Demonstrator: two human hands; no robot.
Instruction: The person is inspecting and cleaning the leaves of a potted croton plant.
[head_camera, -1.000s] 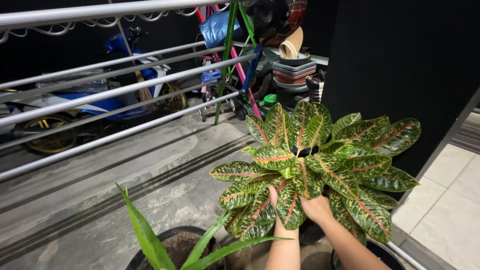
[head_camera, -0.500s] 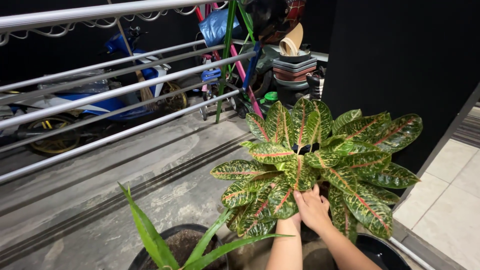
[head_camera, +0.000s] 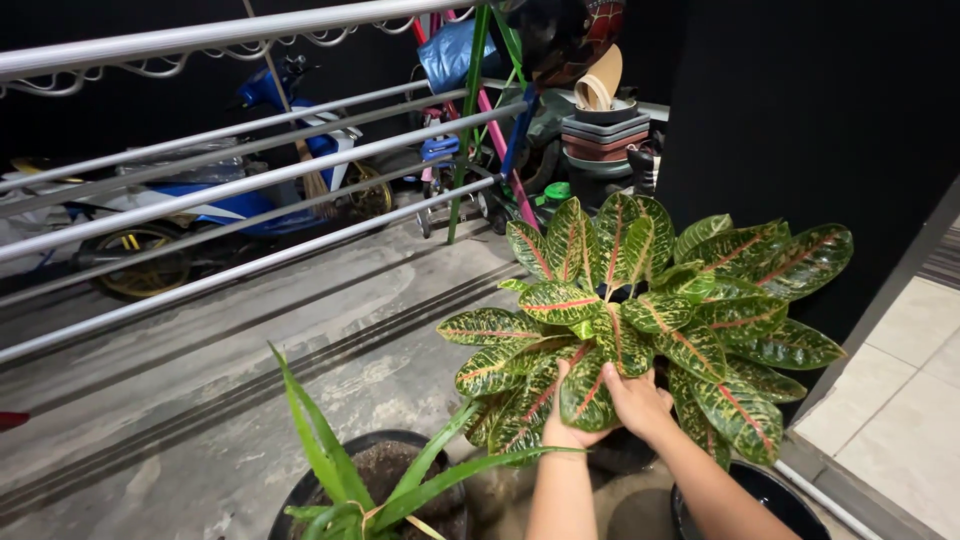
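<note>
Green leaves with red veins and yellow speckles, that's the variegated plant (head_camera: 650, 300) I've got both hands in. My left hand (head_camera: 565, 425) is under the lower front leaves, fingers curled up around one drooping leaf, closed on it loosely; palm side hidden by foliage. My right hand (head_camera: 635, 400) sits just right of the left one, touching it, fingers wrapped over a leaf near the plant's centre, clamped on the foliage. The plant's own pot is hidden under the leaves, can't tell its shape. The plant is at right of centre, above the concrete floor (head_camera: 250, 350).

Left of the plant and nearer me: black pot (head_camera: 400, 470) with soil and a long-bladed green plant (head_camera: 350, 480). Below right of the variegated plant: rim of another dark pot (head_camera: 770, 490). Behind the plant: stacked pots and trays (head_camera: 605, 130), coloured poles. Far left of the plant, past grey metal rails (head_camera: 230, 190): blue motorbike (head_camera: 220, 190). Right of the plant: pale tiled floor (head_camera: 900, 390).
</note>
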